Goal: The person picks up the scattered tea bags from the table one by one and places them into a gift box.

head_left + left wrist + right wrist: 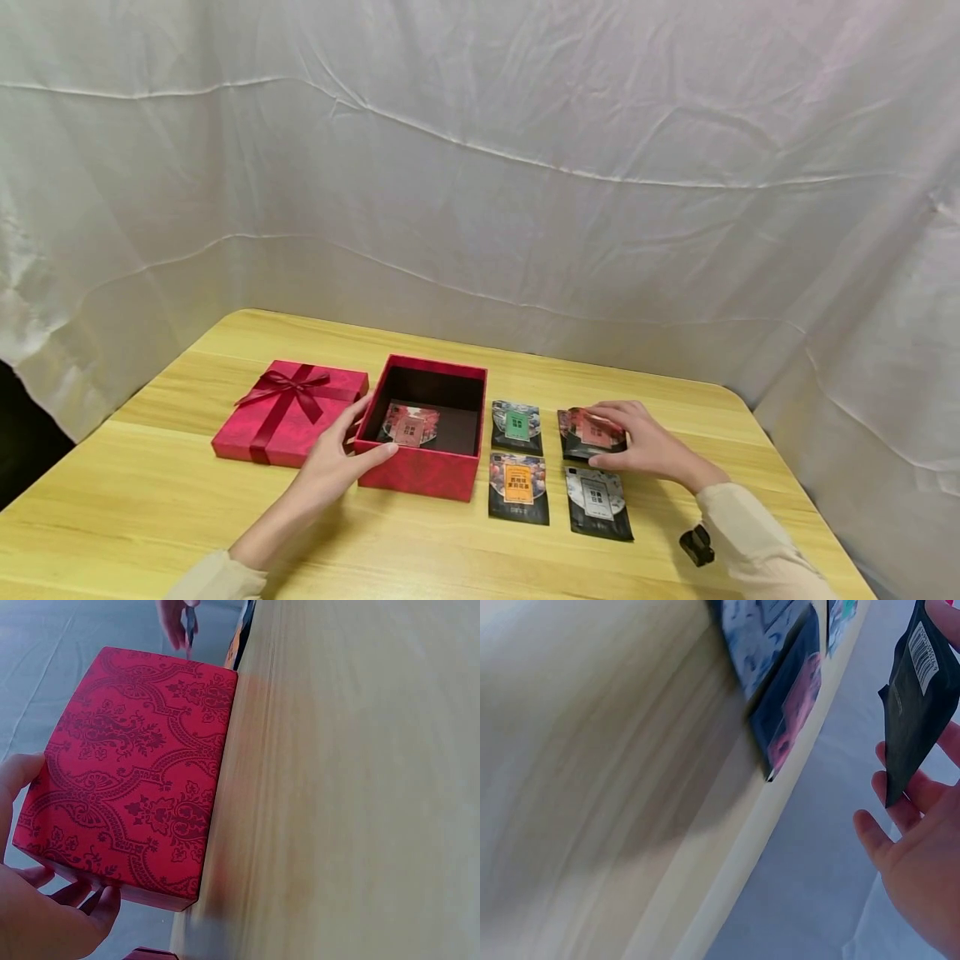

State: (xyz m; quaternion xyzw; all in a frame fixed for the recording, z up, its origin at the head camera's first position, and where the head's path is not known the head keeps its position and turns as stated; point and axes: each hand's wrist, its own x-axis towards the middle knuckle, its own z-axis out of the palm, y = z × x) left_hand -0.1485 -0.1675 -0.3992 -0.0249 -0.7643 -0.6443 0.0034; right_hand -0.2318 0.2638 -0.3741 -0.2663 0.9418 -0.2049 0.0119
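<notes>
A red patterned gift box (420, 471) stands without its lid on the table. My left hand (330, 462) grips its left side, with the thumb at the front rim; the left wrist view shows fingers against the box's side (120, 772). Inside the box lies a dark packet with a reddish label (408, 427). My right hand (645, 442) pinches a similar red-labelled packet (581, 433), whose dark back with a barcode (911, 705) faces the right wrist camera. Below it, a pink-and-black packet (795, 705) lies on the table.
The red lid with a ribbon bow (292, 408) lies left of the box. Right of the box are packets with a green label (517, 425), an orange label (518, 487) and a white label (598, 502). A pale curtain (480, 208) hangs behind the table (420, 550).
</notes>
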